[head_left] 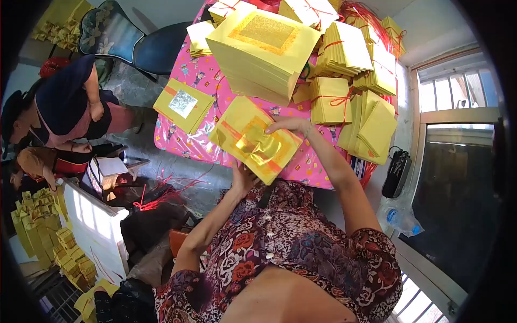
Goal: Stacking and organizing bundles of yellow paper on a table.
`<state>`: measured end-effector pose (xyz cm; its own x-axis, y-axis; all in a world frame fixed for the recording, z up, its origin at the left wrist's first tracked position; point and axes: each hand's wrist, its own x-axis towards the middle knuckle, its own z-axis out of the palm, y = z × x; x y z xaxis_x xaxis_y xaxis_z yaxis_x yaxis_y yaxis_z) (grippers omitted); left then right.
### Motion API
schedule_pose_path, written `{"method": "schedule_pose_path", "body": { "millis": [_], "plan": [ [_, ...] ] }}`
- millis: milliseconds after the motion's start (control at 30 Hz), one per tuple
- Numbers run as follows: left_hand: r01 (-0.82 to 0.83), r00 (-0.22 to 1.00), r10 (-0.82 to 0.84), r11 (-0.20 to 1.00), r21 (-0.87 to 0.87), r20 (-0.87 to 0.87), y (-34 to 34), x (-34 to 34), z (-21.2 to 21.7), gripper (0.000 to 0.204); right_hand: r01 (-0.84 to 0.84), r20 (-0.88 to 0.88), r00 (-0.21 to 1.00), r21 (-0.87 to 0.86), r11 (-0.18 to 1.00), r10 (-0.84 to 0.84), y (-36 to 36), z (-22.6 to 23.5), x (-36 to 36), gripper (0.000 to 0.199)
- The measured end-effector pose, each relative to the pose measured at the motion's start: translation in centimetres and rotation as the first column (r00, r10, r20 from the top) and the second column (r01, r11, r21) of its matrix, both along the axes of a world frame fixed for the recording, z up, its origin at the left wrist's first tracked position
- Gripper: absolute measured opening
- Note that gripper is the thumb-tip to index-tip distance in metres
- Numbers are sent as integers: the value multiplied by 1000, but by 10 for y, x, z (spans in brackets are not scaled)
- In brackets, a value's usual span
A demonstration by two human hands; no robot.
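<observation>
Foil-topped yellow paper (254,141), both hands on
Your right hand (289,124) pinches its 2 o'clock edge, left hand (244,178) grips around 7.

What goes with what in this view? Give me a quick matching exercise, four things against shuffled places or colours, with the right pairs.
Things:
1. yellow paper with gold foil
2. yellow paper with silver foil
3. plastic bottle
4. patterned tablecloth

Places or colours:
A. lying by the window
B. touched by the left hand and the right hand
C. pink
D. lying on the table's left side

Pairs: 1-B, 2-D, 3-A, 4-C
</observation>
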<state>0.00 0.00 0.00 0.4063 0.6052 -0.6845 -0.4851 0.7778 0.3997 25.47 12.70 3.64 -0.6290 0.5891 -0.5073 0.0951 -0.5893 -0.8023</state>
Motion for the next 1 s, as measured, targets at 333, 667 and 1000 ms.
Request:
{"method": "schedule_pose_path", "body": {
  "millis": [333,667,1000],
  "plan": [
    [3,860,105,978,211,-499,147,-122,-3,77,445,301,829,154,882,-471,-61,17,34,66],
    [446,872,-387,880,162,-299,166,-106,-32,76,779,214,608,-345,523,-765,-155,-84,-77,77],
    [25,973,11,988,155,-231,42,-91,-16,66,355,224,911,-5,935,-345,-42,-97,-12,72]
  ]
}}
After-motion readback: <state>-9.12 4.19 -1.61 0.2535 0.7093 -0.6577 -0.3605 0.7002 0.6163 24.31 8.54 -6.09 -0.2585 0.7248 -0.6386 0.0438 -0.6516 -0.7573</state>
